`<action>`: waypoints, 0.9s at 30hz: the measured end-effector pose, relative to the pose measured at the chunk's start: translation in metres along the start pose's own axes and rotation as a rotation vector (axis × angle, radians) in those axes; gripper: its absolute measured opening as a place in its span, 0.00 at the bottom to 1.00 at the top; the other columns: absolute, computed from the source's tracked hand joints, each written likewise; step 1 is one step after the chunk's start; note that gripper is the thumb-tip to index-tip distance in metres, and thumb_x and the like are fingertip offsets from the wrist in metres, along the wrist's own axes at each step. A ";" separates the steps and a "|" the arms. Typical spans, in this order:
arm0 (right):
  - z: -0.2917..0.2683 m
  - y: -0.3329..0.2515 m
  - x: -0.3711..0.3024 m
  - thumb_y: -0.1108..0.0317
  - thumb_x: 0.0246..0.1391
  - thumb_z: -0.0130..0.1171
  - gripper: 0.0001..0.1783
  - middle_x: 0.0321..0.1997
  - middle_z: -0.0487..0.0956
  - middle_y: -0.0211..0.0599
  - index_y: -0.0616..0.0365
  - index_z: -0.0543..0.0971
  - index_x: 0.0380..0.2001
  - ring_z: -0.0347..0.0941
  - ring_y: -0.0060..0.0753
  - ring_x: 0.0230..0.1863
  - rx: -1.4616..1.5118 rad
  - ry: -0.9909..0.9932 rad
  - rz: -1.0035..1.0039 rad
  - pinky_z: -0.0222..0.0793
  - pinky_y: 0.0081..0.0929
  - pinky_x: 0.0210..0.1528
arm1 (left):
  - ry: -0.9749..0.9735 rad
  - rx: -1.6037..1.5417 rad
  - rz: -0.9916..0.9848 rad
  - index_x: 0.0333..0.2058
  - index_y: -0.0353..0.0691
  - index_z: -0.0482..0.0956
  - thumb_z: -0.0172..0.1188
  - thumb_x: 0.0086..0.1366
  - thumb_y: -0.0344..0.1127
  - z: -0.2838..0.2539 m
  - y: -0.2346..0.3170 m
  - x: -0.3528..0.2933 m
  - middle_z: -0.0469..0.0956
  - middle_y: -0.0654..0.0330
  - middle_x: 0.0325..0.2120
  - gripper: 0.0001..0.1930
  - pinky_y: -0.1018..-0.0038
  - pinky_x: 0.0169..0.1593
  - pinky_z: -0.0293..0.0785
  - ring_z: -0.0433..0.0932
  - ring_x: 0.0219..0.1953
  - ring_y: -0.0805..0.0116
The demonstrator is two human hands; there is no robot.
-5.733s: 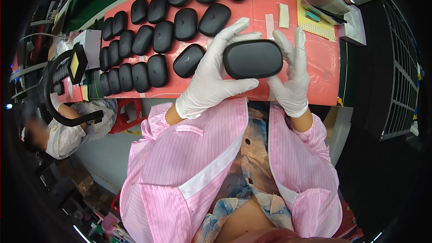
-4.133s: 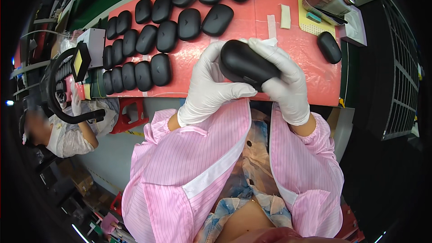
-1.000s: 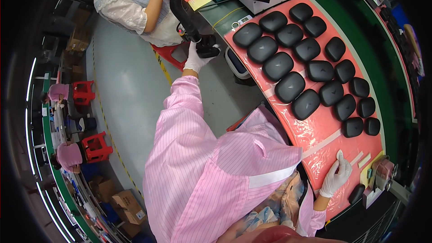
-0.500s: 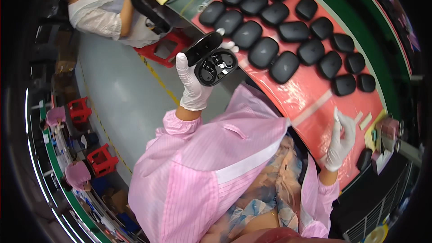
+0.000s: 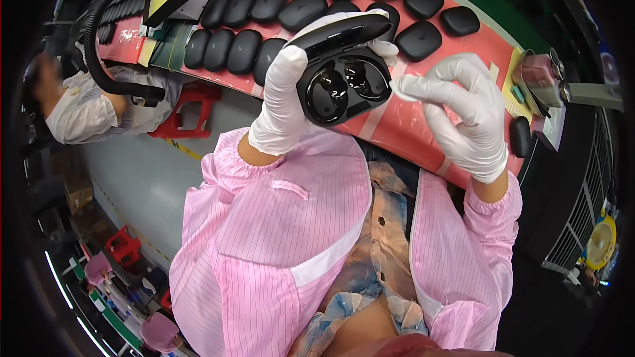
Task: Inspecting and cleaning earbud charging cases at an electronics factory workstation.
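My left hand (image 5: 281, 102), in a white glove, grips an open black earbud charging case (image 5: 344, 109) from its left side, fingers behind the raised lid (image 5: 340, 33). Two glossy black earbuds (image 5: 333, 87) sit in the case's hollows. Close to the case's right edge is my gloved right hand (image 5: 466, 116). Its index finger and the fingers beside it are bent together, tips pointing at the case; whether something small is pinched there I cannot make out. Several closed black cases (image 5: 419, 41) lie in rows on the red-covered table (image 5: 430, 149) behind my hands.
A black ribbed hose (image 5: 92, 46) arches at the left, near a co-worker in white (image 5: 92, 106) and a red stool (image 5: 188, 112). At the right of the table are a pinkish container (image 5: 539, 73) and one dark case (image 5: 520, 137). A yellow fan (image 5: 600, 241) stands far right.
The view has turned leftward along the table. My right hand has risen from the table to the right edge of the case. My left hand still holds the open case, now more in front of me.
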State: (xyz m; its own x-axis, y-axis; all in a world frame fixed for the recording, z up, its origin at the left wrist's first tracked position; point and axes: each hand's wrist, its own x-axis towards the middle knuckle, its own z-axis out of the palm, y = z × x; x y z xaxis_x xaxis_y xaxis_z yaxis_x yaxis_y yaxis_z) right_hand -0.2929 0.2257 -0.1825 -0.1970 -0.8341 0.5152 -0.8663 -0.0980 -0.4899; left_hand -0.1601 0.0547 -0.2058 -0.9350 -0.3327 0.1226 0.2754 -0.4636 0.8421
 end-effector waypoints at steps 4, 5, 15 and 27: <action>0.010 -0.001 -0.004 0.83 0.35 0.62 0.23 0.28 0.74 0.29 0.47 0.85 0.36 0.70 0.35 0.31 -0.056 -0.018 -0.079 0.66 0.29 0.34 | -0.087 -0.024 -0.012 0.57 0.30 0.68 0.51 0.60 0.66 0.004 -0.007 0.006 0.78 0.46 0.45 0.43 0.68 0.48 0.79 0.80 0.45 0.59; 0.015 -0.002 -0.004 0.81 0.35 0.64 0.22 0.29 0.74 0.29 0.45 0.85 0.36 0.70 0.35 0.31 -0.176 0.020 -0.108 0.66 0.29 0.34 | -0.070 0.005 -0.024 0.56 0.30 0.69 0.50 0.60 0.66 0.007 -0.007 0.005 0.78 0.47 0.44 0.42 0.68 0.48 0.79 0.80 0.44 0.60; 0.018 -0.008 0.009 0.72 0.28 0.68 0.21 0.29 0.75 0.24 0.43 0.86 0.33 0.71 0.30 0.30 -0.411 0.078 -0.216 0.67 0.28 0.31 | 0.068 -0.112 -0.297 0.54 0.36 0.73 0.52 0.65 0.57 0.013 -0.007 -0.002 0.79 0.57 0.45 0.30 0.73 0.52 0.73 0.77 0.47 0.68; 0.016 -0.013 0.010 0.69 0.34 0.66 0.18 0.32 0.76 0.25 0.46 0.86 0.35 0.71 0.32 0.31 -0.349 0.018 -0.150 0.66 0.28 0.28 | 0.028 0.054 -0.192 0.55 0.34 0.72 0.51 0.62 0.58 0.018 -0.012 0.002 0.78 0.55 0.44 0.34 0.73 0.51 0.72 0.77 0.45 0.68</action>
State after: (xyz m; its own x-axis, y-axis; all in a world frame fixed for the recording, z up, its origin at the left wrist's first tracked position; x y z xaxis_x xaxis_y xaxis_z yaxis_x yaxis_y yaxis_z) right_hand -0.2763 0.2097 -0.1824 -0.0613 -0.8144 0.5770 -0.9898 -0.0248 -0.1402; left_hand -0.1699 0.0747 -0.2064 -0.9624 -0.2655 -0.0572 0.0793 -0.4762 0.8758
